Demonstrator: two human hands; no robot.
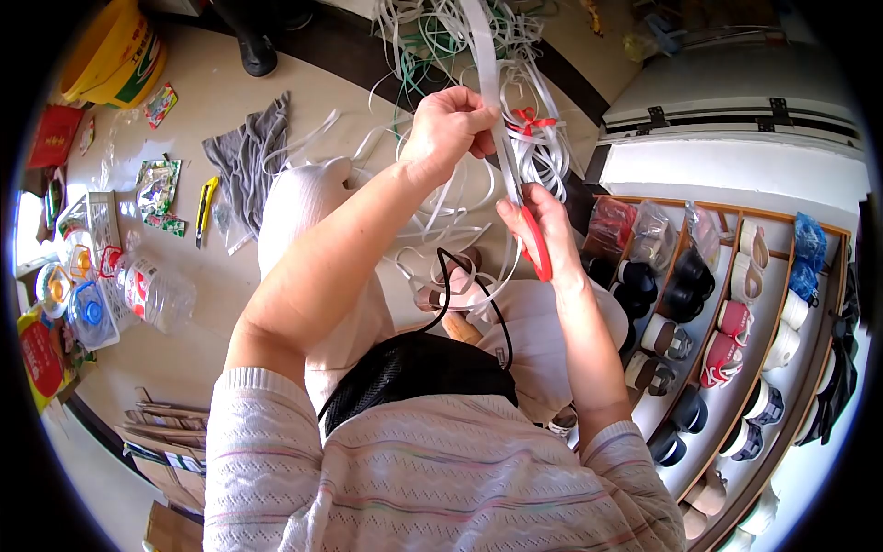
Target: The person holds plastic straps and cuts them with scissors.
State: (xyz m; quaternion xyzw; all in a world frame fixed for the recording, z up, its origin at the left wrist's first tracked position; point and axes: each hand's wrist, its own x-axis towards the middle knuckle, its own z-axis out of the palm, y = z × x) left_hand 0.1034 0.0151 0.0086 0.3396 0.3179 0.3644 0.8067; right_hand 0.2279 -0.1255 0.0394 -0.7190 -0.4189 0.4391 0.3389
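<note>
My left hand (pixel 449 127) pinches a long white plastic strap (pixel 485 60) that runs up toward the top of the view. Just below and to the right, my right hand (pixel 550 225) grips red-handled scissors (pixel 535 243). Their blades point up along the strap, below my left fingers; whether they touch its edge I cannot tell. A narrow white strip curls down from near the blades. Beyond my hands, a tangle of white and green straps (pixel 432 37) covers the floor, and a red ribbon (pixel 532 120) is tied round a white bundle.
A shoe rack (pixel 736 405) filled with shoes stands at the right. On the floor to the left lie a grey cloth (pixel 253 152), a yellow utility knife (pixel 207 210) and plastic bottles (pixel 152 290). A yellow bucket (pixel 115 55) is at the upper left, flattened cardboard (pixel 166 446) at the lower left.
</note>
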